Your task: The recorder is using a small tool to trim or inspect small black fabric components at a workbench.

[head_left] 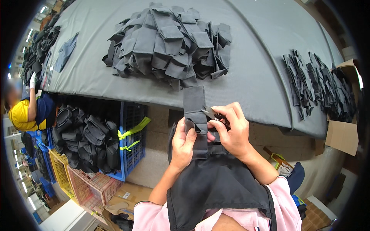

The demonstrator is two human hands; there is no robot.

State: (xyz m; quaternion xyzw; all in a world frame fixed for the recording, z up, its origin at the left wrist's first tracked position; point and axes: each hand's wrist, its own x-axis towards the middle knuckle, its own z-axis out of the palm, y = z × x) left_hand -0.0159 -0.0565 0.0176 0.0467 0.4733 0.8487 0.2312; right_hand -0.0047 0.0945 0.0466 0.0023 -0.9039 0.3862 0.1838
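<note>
A dark grey fabric strip [194,101] stands upright before me, folded partway along its length. My left hand [182,145] is closed round its left side, the thumb pressing on the fold. Black-handled thread snips [210,112] are gripped in my right hand [236,129], their metal tip close to the strip's right edge. The palm of that hand hides part of the handles. Just beyond the strip, a heap of similar dark fabric pieces [163,42] rests on the grey-covered table [254,88].
More fabric pieces [308,82] lie at the table's right end beside a cardboard box [342,134]. Below left, a blue crate [133,134] holds black padded items [90,134]; pink [96,184] and yellow crates [61,171] stand nearby. A person in yellow [23,113] works far left.
</note>
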